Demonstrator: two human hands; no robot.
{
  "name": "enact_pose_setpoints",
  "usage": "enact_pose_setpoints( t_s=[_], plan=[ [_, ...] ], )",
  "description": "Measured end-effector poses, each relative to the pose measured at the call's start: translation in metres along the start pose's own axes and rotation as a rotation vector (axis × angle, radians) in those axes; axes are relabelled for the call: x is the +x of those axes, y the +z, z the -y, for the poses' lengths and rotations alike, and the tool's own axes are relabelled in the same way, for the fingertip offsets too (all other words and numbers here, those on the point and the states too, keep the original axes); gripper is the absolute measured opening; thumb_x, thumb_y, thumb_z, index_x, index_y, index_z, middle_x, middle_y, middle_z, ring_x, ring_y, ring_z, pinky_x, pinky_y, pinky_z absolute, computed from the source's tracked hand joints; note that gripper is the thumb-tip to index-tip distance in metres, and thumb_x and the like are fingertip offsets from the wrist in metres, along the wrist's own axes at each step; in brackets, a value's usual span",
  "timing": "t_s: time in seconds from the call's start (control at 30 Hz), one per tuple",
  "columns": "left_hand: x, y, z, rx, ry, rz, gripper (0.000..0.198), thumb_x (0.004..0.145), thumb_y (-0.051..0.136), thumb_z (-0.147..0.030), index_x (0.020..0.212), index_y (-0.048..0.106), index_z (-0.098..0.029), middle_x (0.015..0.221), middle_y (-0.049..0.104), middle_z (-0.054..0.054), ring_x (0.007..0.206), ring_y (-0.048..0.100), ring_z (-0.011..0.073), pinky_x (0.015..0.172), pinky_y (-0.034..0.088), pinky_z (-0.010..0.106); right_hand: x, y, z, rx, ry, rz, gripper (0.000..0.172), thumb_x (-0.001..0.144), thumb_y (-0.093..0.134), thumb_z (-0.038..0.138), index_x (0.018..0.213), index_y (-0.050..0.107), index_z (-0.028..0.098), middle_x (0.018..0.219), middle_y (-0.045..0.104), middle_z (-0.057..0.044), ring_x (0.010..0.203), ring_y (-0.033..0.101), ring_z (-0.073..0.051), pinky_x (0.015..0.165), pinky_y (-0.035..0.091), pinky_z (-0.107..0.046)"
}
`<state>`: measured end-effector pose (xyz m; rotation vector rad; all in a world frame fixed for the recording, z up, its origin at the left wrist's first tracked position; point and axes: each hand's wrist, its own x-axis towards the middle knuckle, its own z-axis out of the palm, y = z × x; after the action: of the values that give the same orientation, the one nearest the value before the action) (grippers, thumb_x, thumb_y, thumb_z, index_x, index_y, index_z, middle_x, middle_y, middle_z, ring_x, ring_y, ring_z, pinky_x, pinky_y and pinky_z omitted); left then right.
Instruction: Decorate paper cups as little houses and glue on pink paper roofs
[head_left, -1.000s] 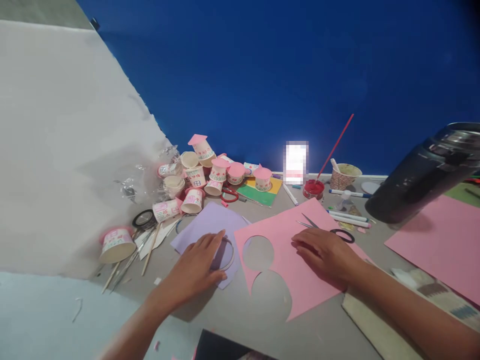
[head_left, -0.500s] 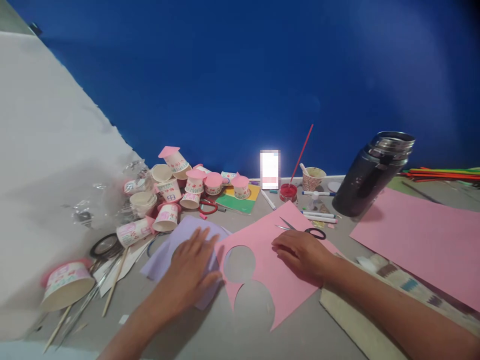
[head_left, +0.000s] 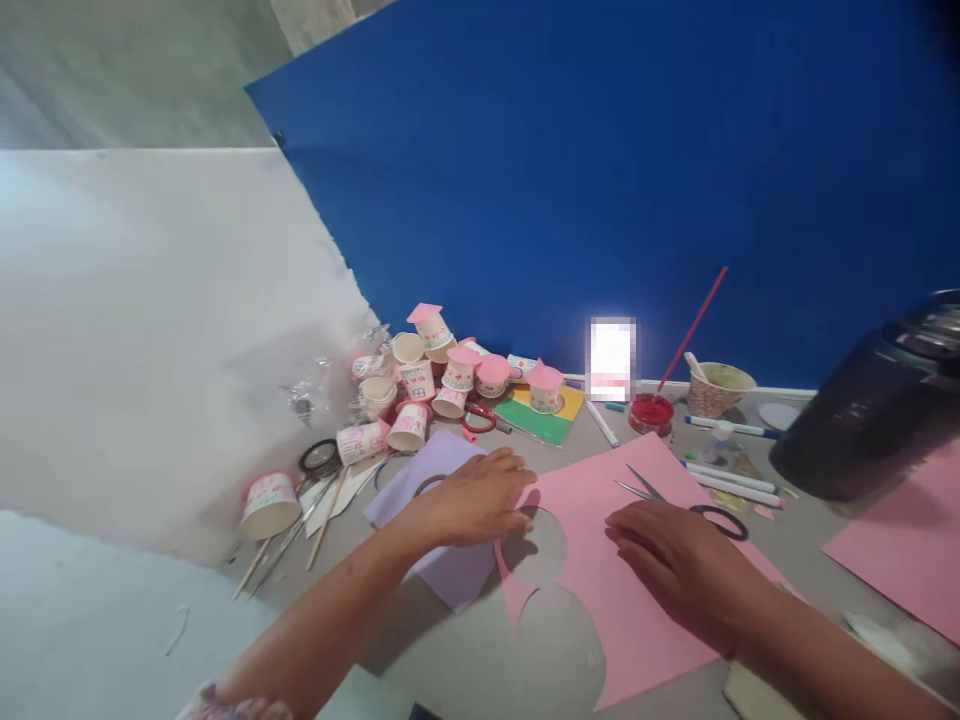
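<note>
My left hand point(head_left: 487, 497) is open, fingers stretched right and thumb apart, over the left edge of a pink paper sheet point(head_left: 585, 520). The sheet has a round hole near that edge and a curved cut-out in front. Purple paper point(head_left: 454, 580) lies under and left of this hand. My right hand point(head_left: 667, 550) rests on the pink sheet, fingers bent and close together. Black-handled scissors point(head_left: 646, 485) lie against its far side, blades spread towards the left. One handle loop shows; the other seems hidden by the hand closed on it.
Decorated paper cups point(head_left: 409, 427), several with pink tops, crowd the back left. Red-handled scissors point(head_left: 480, 417), markers point(head_left: 739, 485), a red paint pot point(head_left: 651, 412) and a cup point(head_left: 716, 390) stand or lie behind. A dark flask point(head_left: 862, 410) and another pink sheet point(head_left: 907, 540) are right.
My left hand has moved right, from the purple paper to the pink sheet's left edge. My right hand and the scissors stay in place on the sheet. The view has swung left.
</note>
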<state>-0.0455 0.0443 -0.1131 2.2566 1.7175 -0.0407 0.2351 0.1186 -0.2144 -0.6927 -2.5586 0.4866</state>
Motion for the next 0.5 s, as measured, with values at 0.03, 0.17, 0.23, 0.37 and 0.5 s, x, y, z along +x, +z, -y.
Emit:
enact_pose_setpoints(
  t_s=[0.03, 0.17, 0.23, 0.37, 0.5],
  plan=[
    [-0.004, 0.000, 0.005, -0.040, 0.003, -0.022, 0.033, 0.092, 0.063, -0.039, 0.121, 0.069, -0.023, 0.135, 0.068, 0.010, 0.130, 0.060, 0.0309, 0.106, 0.048, 0.042, -0.001, 0.002, -0.001, -0.005, -0.007, -0.012, 0.023, 0.100, 0.052, 0.026, 0.104, 0.074, 0.024, 0.103, 0.079, -0.010, 0.087, 0.074, -0.025, 0.072, 0.059, -0.036],
    [-0.033, -0.026, 0.040, -0.232, -0.265, -0.391, 0.026, 0.093, 0.058, -0.040, 0.105, 0.074, -0.023, 0.113, 0.076, 0.005, 0.103, 0.070, 0.0237, 0.090, 0.053, 0.033, -0.004, 0.009, -0.007, -0.009, -0.003, -0.054, 0.023, 0.101, 0.052, 0.032, 0.105, 0.075, 0.028, 0.105, 0.080, -0.007, 0.089, 0.077, -0.026, 0.071, 0.062, -0.037],
    [-0.057, -0.054, 0.062, -0.269, -0.470, -0.746, 0.029, 0.091, 0.055, -0.043, 0.082, 0.072, -0.021, 0.084, 0.075, 0.002, 0.081, 0.070, 0.0208, 0.076, 0.054, 0.030, -0.005, 0.012, -0.009, -0.007, 0.001, -0.073, 0.022, 0.101, 0.053, 0.034, 0.105, 0.075, 0.030, 0.106, 0.081, -0.006, 0.090, 0.078, -0.026, 0.073, 0.064, -0.038],
    [-0.100, -0.102, 0.104, -0.358, -0.613, -1.195, 0.028, 0.082, 0.063, -0.046, 0.075, 0.066, -0.018, 0.071, 0.070, 0.002, 0.066, 0.067, 0.0174, 0.069, 0.056, 0.030, -0.005, 0.013, -0.012, -0.003, 0.011, -0.096, 0.022, 0.100, 0.055, 0.039, 0.105, 0.076, 0.033, 0.108, 0.081, -0.005, 0.093, 0.079, -0.029, 0.077, 0.066, -0.041],
    [-0.098, -0.112, 0.148, -0.359, -0.589, -0.958, 0.032, 0.082, 0.058, -0.041, 0.094, 0.069, -0.014, 0.094, 0.078, 0.010, 0.084, 0.074, 0.0203, 0.075, 0.061, 0.031, -0.004, 0.016, -0.015, 0.002, 0.049, -0.070, 0.023, 0.099, 0.056, 0.041, 0.107, 0.076, 0.033, 0.111, 0.081, -0.005, 0.096, 0.078, -0.028, 0.080, 0.067, -0.041]
  ],
)
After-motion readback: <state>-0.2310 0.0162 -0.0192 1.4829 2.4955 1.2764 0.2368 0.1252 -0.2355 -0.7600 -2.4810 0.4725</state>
